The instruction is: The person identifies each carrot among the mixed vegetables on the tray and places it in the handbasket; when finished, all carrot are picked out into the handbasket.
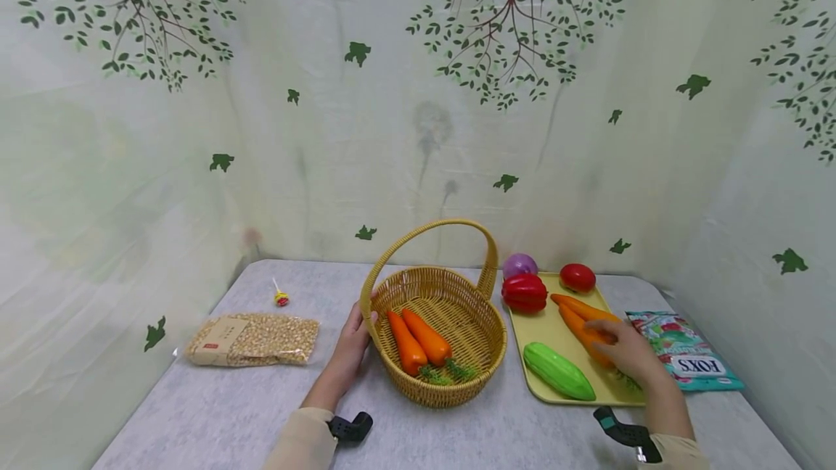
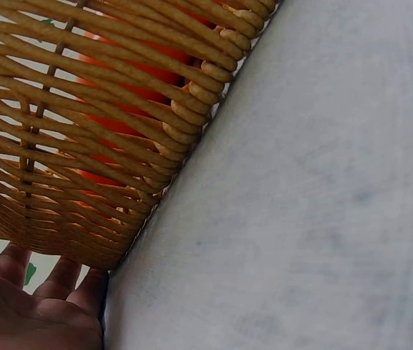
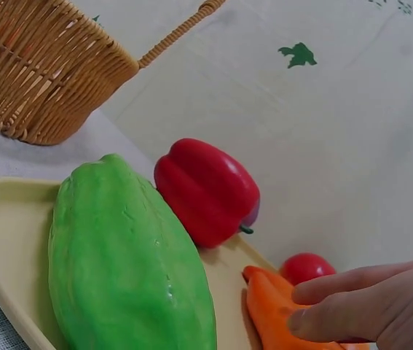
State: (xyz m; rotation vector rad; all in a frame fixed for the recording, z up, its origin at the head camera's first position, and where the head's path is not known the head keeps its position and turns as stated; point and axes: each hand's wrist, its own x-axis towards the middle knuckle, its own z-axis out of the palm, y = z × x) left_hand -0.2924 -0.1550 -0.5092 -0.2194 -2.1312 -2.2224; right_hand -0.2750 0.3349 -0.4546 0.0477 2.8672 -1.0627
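Note:
A tan wicker basket [image 1: 494, 368] with a tall handle holds two orange carrots [image 1: 427, 336] with green tops. My left hand [image 1: 351, 345] touches the basket's left outer side near the handle's base; in the left wrist view its fingers [image 2: 60, 277] lie against the weave. To the right, my right hand [image 1: 630, 349] is over more carrots [image 1: 581, 332] on a yellow tray [image 1: 542, 392]. Its fingers [image 3: 337, 286] are extended at the upper part of a carrot [image 3: 272, 310]; contact is hard to make out. A green ridged vegetable [image 1: 558, 370] lies beside them on the tray.
A red bell pepper [image 1: 525, 293], a purple round vegetable [image 1: 519, 265] and a tomato [image 1: 578, 278] are at the tray's far end. Right of the tray lies a teal FOX'S bag [image 1: 689, 354]. At left are a grain packet [image 1: 261, 339] and a lollipop [image 1: 281, 299].

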